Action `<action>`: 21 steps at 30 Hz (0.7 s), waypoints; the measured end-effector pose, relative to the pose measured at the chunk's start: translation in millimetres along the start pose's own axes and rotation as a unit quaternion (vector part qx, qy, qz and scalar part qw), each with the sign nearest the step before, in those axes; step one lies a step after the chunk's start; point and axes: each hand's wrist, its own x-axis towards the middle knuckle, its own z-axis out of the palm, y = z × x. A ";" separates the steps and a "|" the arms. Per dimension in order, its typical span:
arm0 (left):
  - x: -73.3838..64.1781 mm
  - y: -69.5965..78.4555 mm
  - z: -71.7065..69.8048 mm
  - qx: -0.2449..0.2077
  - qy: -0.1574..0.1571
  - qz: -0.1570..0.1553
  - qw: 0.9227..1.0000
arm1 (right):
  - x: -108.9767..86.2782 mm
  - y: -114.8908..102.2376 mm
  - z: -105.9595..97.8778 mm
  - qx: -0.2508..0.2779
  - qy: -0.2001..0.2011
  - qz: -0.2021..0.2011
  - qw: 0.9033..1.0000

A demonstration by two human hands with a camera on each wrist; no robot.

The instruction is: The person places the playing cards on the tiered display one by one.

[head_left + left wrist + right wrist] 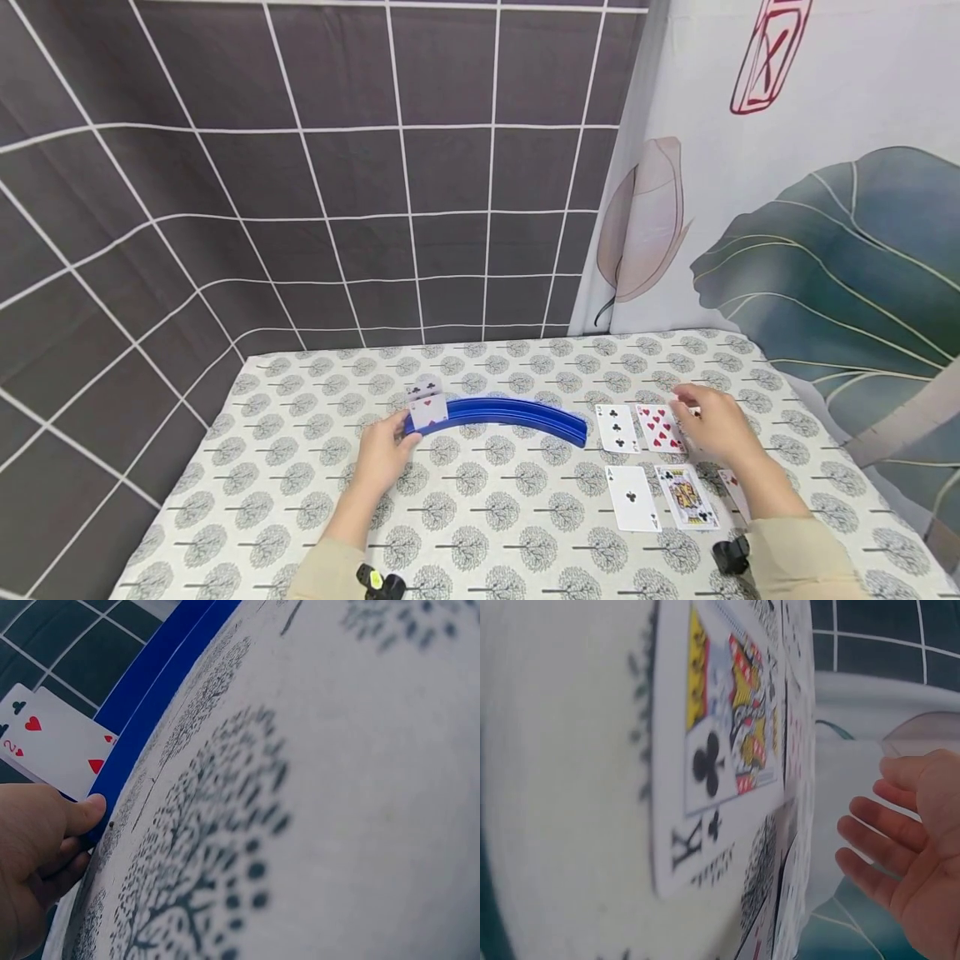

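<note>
My left hand grips the left end of a blue curved card holder, its thumb on the front face in the left wrist view. At that end stand a two of hearts and, behind it, a clubs card. Over the right part of the table, my right hand hovers with loosely bent fingers and nothing between them. It partly covers a card at the end of the far row, beside a hearts card. The right wrist view shows a king of clubs lying near that hand.
Left of the hearts card lies another clubs card. Nearer me are an ace of clubs and a red-suited card partly hidden by my right forearm. Beyond the tree-patterned tablecloth hangs a dark gridded curtain.
</note>
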 end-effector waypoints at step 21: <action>0.1 -0.6 0.5 0.008 -0.001 -0.005 1.000 | 1.6 21.1 1.8 -0.035 -0.046 0.035 0.998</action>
